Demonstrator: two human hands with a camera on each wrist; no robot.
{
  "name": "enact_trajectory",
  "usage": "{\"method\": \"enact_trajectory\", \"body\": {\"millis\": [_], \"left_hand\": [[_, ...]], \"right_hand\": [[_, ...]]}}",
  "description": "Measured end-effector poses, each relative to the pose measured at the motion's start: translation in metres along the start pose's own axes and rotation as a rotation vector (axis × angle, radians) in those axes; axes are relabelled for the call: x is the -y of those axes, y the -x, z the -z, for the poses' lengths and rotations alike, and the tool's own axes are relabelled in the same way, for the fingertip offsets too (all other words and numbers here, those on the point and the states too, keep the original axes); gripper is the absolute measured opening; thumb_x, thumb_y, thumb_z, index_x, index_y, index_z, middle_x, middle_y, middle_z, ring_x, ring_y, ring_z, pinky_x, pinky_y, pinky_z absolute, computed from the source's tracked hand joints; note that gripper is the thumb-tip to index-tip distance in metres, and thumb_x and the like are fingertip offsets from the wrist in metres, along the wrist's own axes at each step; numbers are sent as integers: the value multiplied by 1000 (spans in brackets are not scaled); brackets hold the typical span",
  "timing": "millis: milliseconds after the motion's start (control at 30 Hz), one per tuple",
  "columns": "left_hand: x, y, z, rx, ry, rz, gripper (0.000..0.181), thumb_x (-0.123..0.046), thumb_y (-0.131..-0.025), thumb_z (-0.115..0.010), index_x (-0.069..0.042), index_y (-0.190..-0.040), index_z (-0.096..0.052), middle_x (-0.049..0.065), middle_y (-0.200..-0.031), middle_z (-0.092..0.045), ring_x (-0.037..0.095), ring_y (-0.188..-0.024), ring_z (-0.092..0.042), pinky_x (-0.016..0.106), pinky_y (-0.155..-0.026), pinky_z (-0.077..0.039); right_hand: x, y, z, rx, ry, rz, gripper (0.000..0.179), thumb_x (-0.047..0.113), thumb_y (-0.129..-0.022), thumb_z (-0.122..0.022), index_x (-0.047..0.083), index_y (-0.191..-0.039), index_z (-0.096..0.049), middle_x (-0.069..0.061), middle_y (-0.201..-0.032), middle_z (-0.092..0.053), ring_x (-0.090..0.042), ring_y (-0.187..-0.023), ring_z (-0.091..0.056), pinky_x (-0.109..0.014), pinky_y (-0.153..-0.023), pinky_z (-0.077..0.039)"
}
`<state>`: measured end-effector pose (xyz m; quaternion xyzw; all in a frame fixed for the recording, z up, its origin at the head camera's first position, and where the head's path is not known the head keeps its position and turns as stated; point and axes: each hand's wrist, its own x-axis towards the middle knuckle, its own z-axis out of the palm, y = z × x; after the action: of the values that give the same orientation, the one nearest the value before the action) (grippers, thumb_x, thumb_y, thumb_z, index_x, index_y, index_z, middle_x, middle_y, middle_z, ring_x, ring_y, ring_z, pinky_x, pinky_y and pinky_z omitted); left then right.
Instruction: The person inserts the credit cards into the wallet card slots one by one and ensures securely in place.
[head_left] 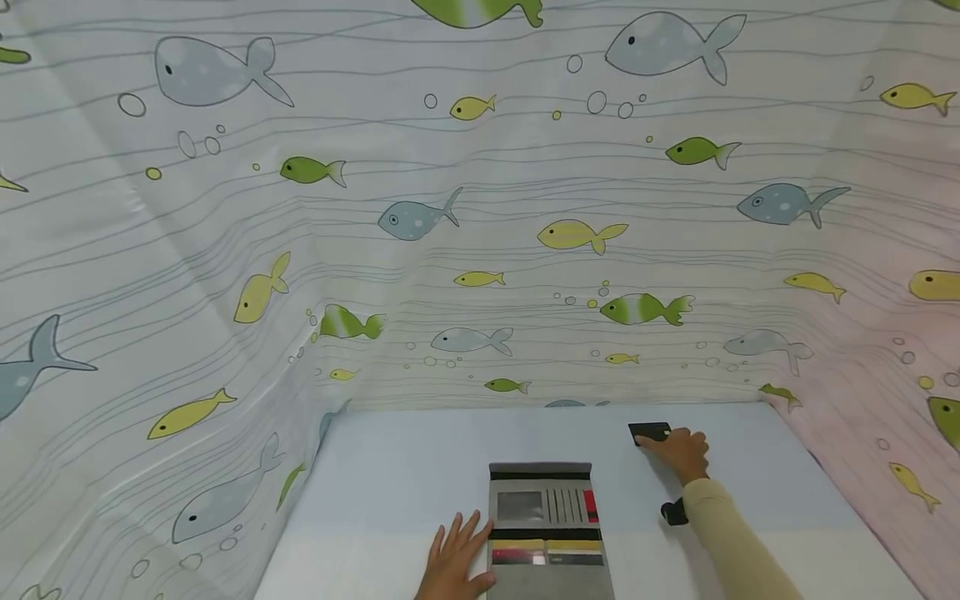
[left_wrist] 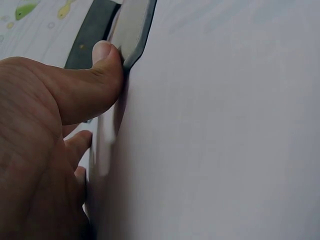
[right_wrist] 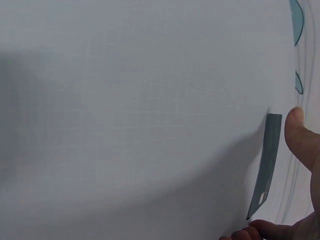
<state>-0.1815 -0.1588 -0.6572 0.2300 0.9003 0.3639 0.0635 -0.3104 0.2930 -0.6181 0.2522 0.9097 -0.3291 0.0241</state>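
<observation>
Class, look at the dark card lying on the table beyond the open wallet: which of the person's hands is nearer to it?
Right. The right hand has its fingertips on the dark card, at its right edge. The left hand is far nearer the person, resting flat against the left edge of the open wallet.

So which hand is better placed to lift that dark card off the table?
The right hand. Its fingers already lie over the dark card at the far side of the table. The left hand rests flat against the open wallet, nearer the person and well away from the card.
</observation>
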Motion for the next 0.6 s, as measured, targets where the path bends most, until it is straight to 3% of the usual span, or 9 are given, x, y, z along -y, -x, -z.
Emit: {"method": "enact_trajectory", "body": {"millis": [233,400,600], "left_hand": [[-8,2,5,7,-41,1,69,-47,-94,-63,-15,-152,-43,22,-159,-35,57,-145,-21,69,-111,-4],[-13,-2,6,3,-91,1,73,-50,-90,-64,-17,-151,-44,21,-159,-36,55,-146,-22,71,-111,-8],[-14,-3,7,-5,-138,10,75,-50,-86,-68,-17,-150,-46,18,-159,-38,52,-146,-25,71,-113,-11]], "right_hand": [[2,-1,-6,-42,2,13,97,57,-84,-69,-26,-123,-40,-41,-116,-35,-53,-112,-34,-70,-91,-41],[4,-6,-6,-83,24,15,83,44,-86,-70,-26,-120,-42,-41,-116,-37,-53,-112,-35,-70,-89,-42],[1,-12,-1,-41,-28,-27,80,37,-84,-74,-25,-122,-42,-44,-121,-36,-55,-115,-34,-70,-94,-41]]}}
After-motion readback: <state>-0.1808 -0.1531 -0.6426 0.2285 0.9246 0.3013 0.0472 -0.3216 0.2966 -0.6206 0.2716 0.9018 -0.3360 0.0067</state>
